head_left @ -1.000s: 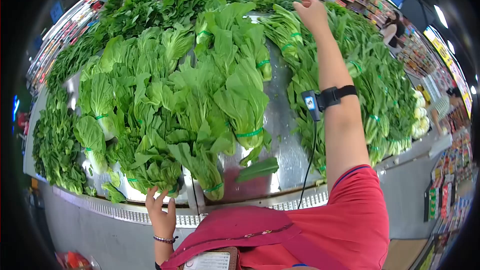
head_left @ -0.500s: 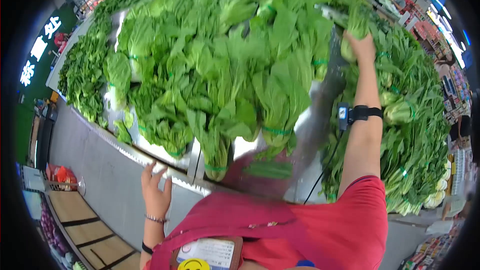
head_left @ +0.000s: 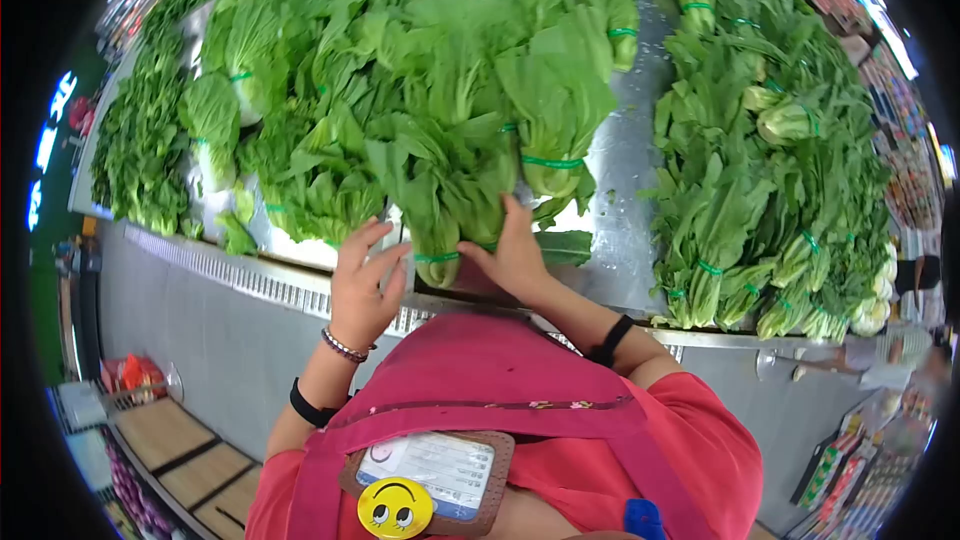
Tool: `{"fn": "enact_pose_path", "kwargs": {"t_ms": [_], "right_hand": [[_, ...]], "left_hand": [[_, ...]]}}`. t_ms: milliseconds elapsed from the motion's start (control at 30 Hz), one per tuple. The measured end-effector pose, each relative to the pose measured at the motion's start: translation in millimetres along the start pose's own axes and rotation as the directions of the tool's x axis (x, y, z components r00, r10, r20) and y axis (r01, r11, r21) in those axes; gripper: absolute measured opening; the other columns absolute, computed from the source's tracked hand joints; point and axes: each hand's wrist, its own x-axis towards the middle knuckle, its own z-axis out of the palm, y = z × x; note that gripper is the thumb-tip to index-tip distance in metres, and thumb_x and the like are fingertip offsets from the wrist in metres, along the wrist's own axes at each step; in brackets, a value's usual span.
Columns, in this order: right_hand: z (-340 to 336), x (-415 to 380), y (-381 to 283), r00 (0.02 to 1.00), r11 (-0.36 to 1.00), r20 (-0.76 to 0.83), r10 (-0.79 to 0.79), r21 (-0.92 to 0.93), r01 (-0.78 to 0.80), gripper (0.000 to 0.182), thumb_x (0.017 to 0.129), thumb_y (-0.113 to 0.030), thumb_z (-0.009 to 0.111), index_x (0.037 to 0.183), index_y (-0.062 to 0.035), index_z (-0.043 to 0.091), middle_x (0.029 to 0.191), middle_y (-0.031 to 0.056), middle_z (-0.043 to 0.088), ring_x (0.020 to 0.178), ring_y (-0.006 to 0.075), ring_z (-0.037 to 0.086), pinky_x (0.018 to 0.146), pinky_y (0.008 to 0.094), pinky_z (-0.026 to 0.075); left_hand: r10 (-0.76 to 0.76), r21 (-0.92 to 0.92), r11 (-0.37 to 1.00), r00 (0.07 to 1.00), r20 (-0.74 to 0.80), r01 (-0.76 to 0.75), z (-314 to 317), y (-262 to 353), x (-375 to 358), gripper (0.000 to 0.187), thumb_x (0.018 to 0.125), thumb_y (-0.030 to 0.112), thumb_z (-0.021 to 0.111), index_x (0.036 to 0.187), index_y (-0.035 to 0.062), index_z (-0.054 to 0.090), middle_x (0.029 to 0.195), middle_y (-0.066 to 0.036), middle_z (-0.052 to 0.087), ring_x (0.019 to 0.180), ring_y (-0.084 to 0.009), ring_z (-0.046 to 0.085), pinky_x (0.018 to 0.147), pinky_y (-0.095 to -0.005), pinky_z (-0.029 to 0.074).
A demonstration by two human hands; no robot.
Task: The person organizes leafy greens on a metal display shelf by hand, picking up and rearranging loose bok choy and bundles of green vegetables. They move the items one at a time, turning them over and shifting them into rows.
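Bunches of leafy greens tied with green bands lie on a metal display counter. At the front edge, my right hand [head_left: 515, 252] has its thumb and fingers around the lower end of a bunch of leafy greens [head_left: 478, 202]. Against its left side lies another banded bunch [head_left: 435, 265], stem end toward me. My left hand [head_left: 368, 278] is just left of that bunch, fingers spread, holding nothing. Right of my right hand, a loose green leaf [head_left: 565, 248] lies on the metal, below a banded bunch [head_left: 552, 165].
A bare metal strip [head_left: 625, 180] divides the middle pile from the greens at right [head_left: 760, 200]. A slotted edge [head_left: 270, 285] runs along the counter front. At lower left stand brown-topped boxes [head_left: 165, 432] and a red bag [head_left: 135, 375].
My right hand has let go of the bunch at the far right and come back to a front-middle bunch. My left hand has moved up and right toward the counter edge.
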Motion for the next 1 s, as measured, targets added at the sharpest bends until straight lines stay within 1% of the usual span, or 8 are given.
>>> {"fn": "enact_pose_path", "kwargs": {"t_ms": [167, 233, 333, 533, 600, 767, 867, 1000], "right_hand": [[-85, 53, -17, 0.973, 0.977, 0.22, -0.063, -0.185, 0.105, 0.064, 0.072, -0.041, 0.08, 0.118, -0.0022, 0.061, 0.125, 0.0195, 0.053, 0.117, 0.0355, 0.051, 0.097, 0.0417, 0.043], [-138, 116, -18, 1.0, 1.0, 0.025, 0.003, 0.004, -0.003, 0.056, 0.074, -0.04, 0.079, 0.114, -0.0051, 0.063, 0.108, 0.0159, 0.062, 0.099, 0.0306, 0.06, 0.086, 0.0388, 0.049], [-214, 252, 32, 0.806, 0.905, -0.478, -0.349, -0.396, 0.158, 0.053, 0.073, -0.033, 0.075, 0.114, -0.0013, 0.062, 0.104, 0.019, 0.062, 0.096, 0.0281, 0.06, 0.083, 0.0379, 0.049], [-302, 386, 136, 0.542, 0.746, -0.829, 0.139, -0.272, -0.608, 0.076, 0.069, -0.042, 0.075, 0.127, -0.0029, 0.046, 0.123, 0.0252, 0.056, 0.115, 0.0396, 0.053, 0.1, 0.0469, 0.041], [-312, 403, 181, 0.632, 0.671, -0.715, 0.299, -0.314, -0.672, 0.085, 0.07, -0.039, 0.078, 0.135, -0.0051, 0.034, 0.125, 0.0252, 0.05, 0.117, 0.04, 0.05, 0.097, 0.0497, 0.044], [-341, 414, 181, 0.748, 0.786, -0.63, 0.21, -0.347, -0.512, 0.067, 0.072, -0.059, 0.067, 0.105, -0.0006, 0.069, 0.108, 0.0224, 0.067, 0.105, 0.0359, 0.064, 0.088, 0.0427, 0.05], [-353, 416, 159, 0.836, 0.874, -0.323, 0.444, 0.361, -0.325, 0.054, 0.085, -0.047, 0.067, 0.114, -0.0025, 0.063, 0.101, 0.0089, 0.066, 0.078, 0.0176, 0.064, 0.075, 0.0374, 0.051], [-343, 373, 125, 0.907, 0.718, -0.005, 0.422, 0.613, -0.331, 0.042, 0.094, -0.031, 0.059, 0.121, 0.0011, 0.054, 0.109, 0.0191, 0.062, 0.095, 0.027, 0.064, 0.089, 0.0452, 0.053]], "left_hand": [[-0.003, -0.045, 0.999, 1.0, -0.001, 0.003, 3, -4, 9, 0.027, 0.077, 0.0, 0.066, 0.103, 0.0071, 0.069, 0.122, -0.015, 0.057, 0.116, -0.0345, 0.054, 0.094, -0.0406, 0.045], [-0.078, -0.023, 0.997, 0.996, -0.047, 0.077, 0, -10, 1, 0.025, 0.079, -0.001, 0.064, 0.103, 0.0057, 0.068, 0.122, -0.015, 0.057, 0.113, -0.0333, 0.054, 0.092, -0.0391, 0.046], [-0.135, 0.01, 0.991, 0.988, -0.081, 0.137, -6, -6, -1, 0.024, 0.08, -0.003, 0.063, 0.103, 0.0042, 0.067, 0.121, -0.016, 0.057, 0.113, -0.0331, 0.054, 0.091, -0.0385, 0.046], [-0.319, 0.1, 0.934, 0.928, -0.193, 0.342, -10, -4, -9, 0.024, 0.079, -0.006, 0.063, 0.101, 0.0019, 0.067, 0.119, -0.017, 0.057, 0.111, -0.0329, 0.055, 0.092, -0.0375, 0.045], [-0.373, 0.112, 0.909, 0.903, -0.214, 0.402, -8, -3, -16, 0.024, 0.079, -0.005, 0.063, 0.101, 0.002, 0.067, 0.118, -0.017, 0.057, 0.109, -0.0337, 0.056, 0.091, -0.0381, 0.045], [-0.105, 0.179, 0.976, 0.989, -0.108, 0.124, 10, 11, 6, 0.026, 0.074, -0.004, 0.065, 0.098, 0.0056, 0.069, 0.117, -0.015, 0.059, 0.11, -0.0344, 0.057, 0.088, -0.0407, 0.049], [0.28, 0.047, 0.953, 0.931, 0.235, -0.299, 25, 33, 38, 0.034, 0.074, 0.007, 0.068, 0.108, 0.0105, 0.066, 0.123, -0.011, 0.057, 0.118, -0.0321, 0.053, 0.093, -0.0416, 0.046], [0.587, -0.225, 0.803, 0.669, 0.456, -0.551, 82, 68, 58, 0.055, 0.076, 0.02, 0.073, 0.127, 0.0124, 0.055, 0.133, -0.013, 0.05, 0.126, -0.0327, 0.047, 0.099, -0.0414, 0.044]]}}
